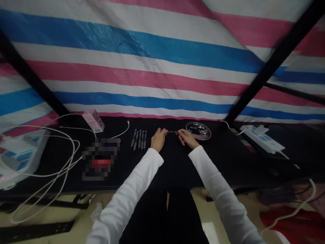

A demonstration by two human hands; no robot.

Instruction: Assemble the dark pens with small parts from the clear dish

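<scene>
My left hand [158, 139] and my right hand [185, 138] meet over the black table [177, 166], both pinching a thin dark pen [172, 132] held level between them. Part of the pen is hidden by my fingers, and it may be partly taken apart. Just left of my left hand, several black pens [139, 139] lie side by side. A round metal dish [198, 130] holding small dark parts sits just beyond my right hand.
A pink box [93, 120] and loose white cables [68, 152] lie at the table's left, beside a pixelated blurred object [101, 158]. A white power strip [261, 138] sits at the right. A striped tarp [152, 67] and black frame bars rise behind the table.
</scene>
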